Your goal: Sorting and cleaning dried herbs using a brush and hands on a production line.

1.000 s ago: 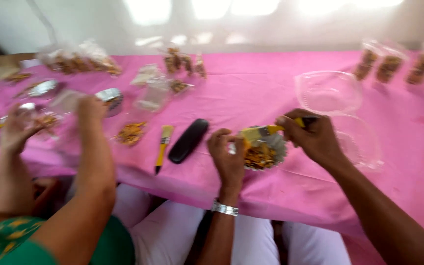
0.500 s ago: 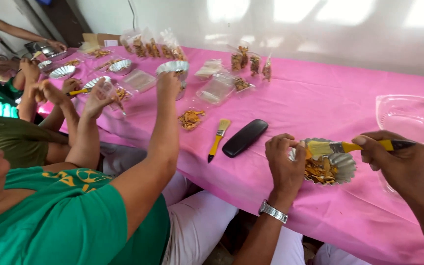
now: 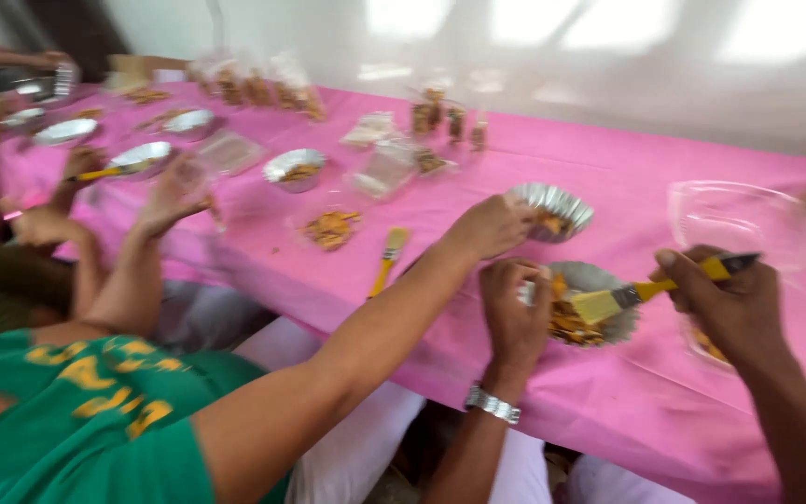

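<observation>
My left hand (image 3: pixel 513 313), with a metal watch on its wrist, grips the near rim of a fluted foil tin (image 3: pixel 599 313) holding golden-brown snack pieces on the pink tablecloth (image 3: pixel 608 168). My right hand (image 3: pixel 734 303) holds a yellow-handled pastry brush (image 3: pixel 641 294), whose bristles rest over the food in that tin. A neighbour in a green shirt reaches an arm (image 3: pixel 366 331) across in front of me and sets a hand (image 3: pixel 492 224) on a second foil tin (image 3: pixel 552 207) just behind mine.
A clear plastic container (image 3: pixel 734 219) stands behind my right hand. Another yellow brush (image 3: pixel 387 257) lies on the cloth beside a small pile of snacks (image 3: pixel 330 227). Foil tins (image 3: pixel 296 168), clear bags and other people's hands fill the far left.
The view swung left then back. The neighbour's arm has reached over to a foil tin beside mine. My brush has dropped onto the food; my left hand still holds the tin.
</observation>
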